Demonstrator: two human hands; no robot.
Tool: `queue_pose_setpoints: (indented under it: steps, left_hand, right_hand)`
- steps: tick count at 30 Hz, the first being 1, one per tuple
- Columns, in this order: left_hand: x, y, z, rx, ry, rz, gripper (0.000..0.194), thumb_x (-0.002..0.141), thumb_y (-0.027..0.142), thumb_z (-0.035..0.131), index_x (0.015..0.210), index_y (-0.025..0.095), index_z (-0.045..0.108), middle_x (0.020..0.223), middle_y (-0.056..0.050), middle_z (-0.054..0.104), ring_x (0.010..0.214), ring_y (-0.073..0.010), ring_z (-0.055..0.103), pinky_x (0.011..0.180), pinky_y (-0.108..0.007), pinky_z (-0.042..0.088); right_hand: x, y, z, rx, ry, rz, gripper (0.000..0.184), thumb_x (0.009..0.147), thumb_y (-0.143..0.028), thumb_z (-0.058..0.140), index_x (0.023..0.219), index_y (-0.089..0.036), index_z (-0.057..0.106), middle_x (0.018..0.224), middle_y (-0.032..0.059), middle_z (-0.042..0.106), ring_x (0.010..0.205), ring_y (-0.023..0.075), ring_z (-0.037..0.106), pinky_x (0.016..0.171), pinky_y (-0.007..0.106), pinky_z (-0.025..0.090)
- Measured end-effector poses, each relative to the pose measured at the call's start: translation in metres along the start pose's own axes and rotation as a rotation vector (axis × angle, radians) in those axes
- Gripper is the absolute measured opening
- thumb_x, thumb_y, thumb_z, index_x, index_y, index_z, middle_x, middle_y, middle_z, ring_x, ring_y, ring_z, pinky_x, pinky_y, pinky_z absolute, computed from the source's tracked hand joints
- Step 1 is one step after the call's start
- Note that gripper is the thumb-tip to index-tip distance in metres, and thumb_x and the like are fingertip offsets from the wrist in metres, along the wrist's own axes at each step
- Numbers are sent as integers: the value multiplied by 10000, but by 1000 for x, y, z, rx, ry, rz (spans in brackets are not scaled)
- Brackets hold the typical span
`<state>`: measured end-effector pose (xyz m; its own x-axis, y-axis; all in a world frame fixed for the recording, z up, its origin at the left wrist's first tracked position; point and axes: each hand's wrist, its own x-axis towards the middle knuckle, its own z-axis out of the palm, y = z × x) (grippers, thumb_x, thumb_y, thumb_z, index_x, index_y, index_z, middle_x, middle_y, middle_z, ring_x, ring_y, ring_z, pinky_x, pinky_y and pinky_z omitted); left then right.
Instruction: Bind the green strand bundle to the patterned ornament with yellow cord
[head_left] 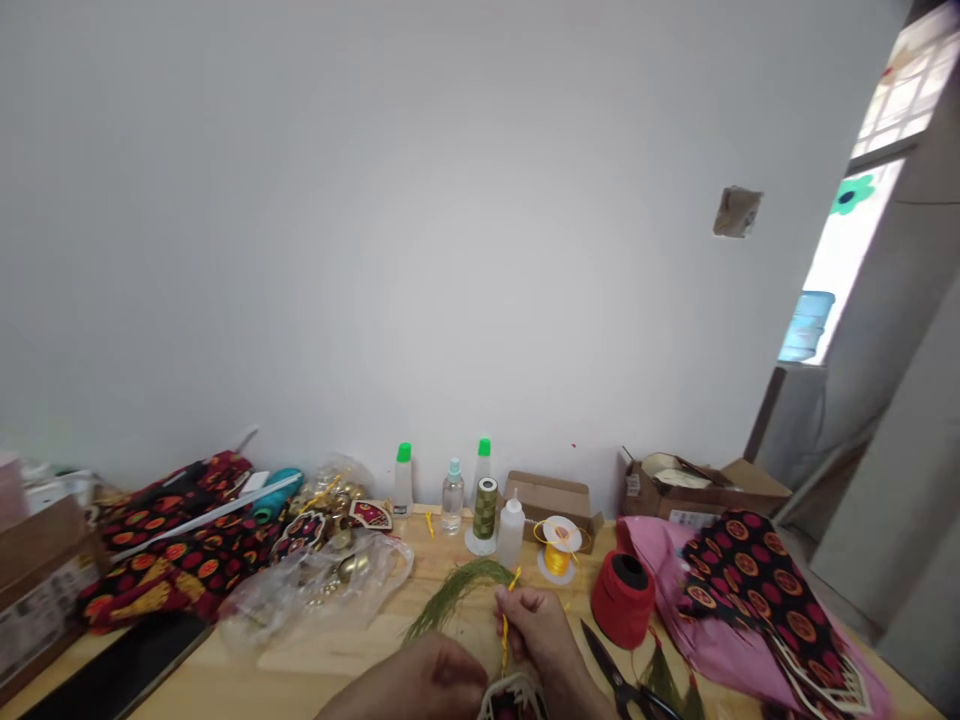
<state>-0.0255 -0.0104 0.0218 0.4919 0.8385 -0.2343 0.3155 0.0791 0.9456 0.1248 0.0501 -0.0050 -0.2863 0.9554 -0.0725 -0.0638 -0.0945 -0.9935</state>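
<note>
At the table's front edge, my right hand (541, 628) pinches a yellow cord (505, 640) between thumb and fingers. The cord runs down to a dark patterned fabric piece (514, 698) with a cream border, partly cut off by the frame's bottom. My left hand (439, 678) is closed, its curled fingertips at the left edge of that piece; the exact grip is partly hidden. Just beyond both hands lies a bundle of green threads (457, 588), curving left from the cord's upper end.
Behind stand a green thread spool (486, 510), a white squeeze bottle (511, 532) and a yellow cord spool (557, 560). To the right are a red thread cone (624, 600), black scissors (611, 668) and patterned fabric (757, 575). A plastic bag (315, 595) lies left.
</note>
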Motion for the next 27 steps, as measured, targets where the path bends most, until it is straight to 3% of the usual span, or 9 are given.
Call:
queue_pose_setpoints:
  steps: [2, 3, 8, 11, 15, 20, 27]
  left_hand:
    - [4, 0, -5, -133, 283, 17, 350, 621, 462, 521, 735, 157, 649, 622, -8, 607, 491, -112, 480, 402, -182, 334]
    - [8, -1, -6, -150, 367, 32, 366, 633, 478, 499, 723, 156, 649, 608, -5, 596, 474, -102, 461, 387, -175, 314]
    - [38, -5, 4, -183, 525, 83, 333, 552, 443, 598, 571, 116, 660, 400, 37, 500, 357, -65, 336, 379, -191, 259]
    - [50, -6, 13, -215, 554, 116, 313, 521, 419, 630, 516, 109, 664, 351, 34, 491, 352, -74, 346, 398, -208, 269]
    - [59, -11, 15, -261, 581, 179, 288, 478, 385, 672, 529, 102, 675, 437, -4, 575, 442, -106, 438, 459, -216, 312]
    - [61, -22, 8, -389, 584, 185, 415, 523, 496, 604, 517, 84, 647, 417, -5, 523, 403, -87, 413, 433, -216, 315]
    - [53, -25, 7, -495, 570, 195, 442, 509, 534, 593, 576, 100, 633, 481, -4, 536, 442, -97, 455, 460, -227, 355]
  right_hand:
    - [2, 7, 8, -33, -7, -34, 479, 485, -606, 557, 408, -144, 459, 291, -72, 362, 250, 22, 247, 292, 169, 149]
    - [3, 12, 11, -51, -9, -47, 463, 481, -586, 572, 402, -147, 450, 294, -70, 366, 252, 26, 260, 289, 169, 159]
    - [1, 30, 14, -114, 33, -107, 350, 517, -438, 617, 421, -151, 442, 328, -71, 369, 283, 44, 305, 292, 168, 205]
    - [3, 35, 7, -131, 69, -125, 287, 531, -381, 620, 453, -149, 470, 344, -71, 384, 286, 47, 304, 292, 172, 216]
    - [7, 37, 1, -157, 95, -175, 251, 485, -343, 660, 429, -142, 520, 362, -50, 436, 341, 67, 360, 328, 182, 258]
    - [12, 40, 3, -229, 114, -249, 215, 412, -280, 709, 496, -123, 588, 436, -23, 509, 428, 91, 423, 401, 189, 319]
    - [5, 40, 10, -153, 86, -263, 321, 420, -393, 704, 500, -118, 558, 435, -27, 478, 429, 85, 406, 412, 192, 314]
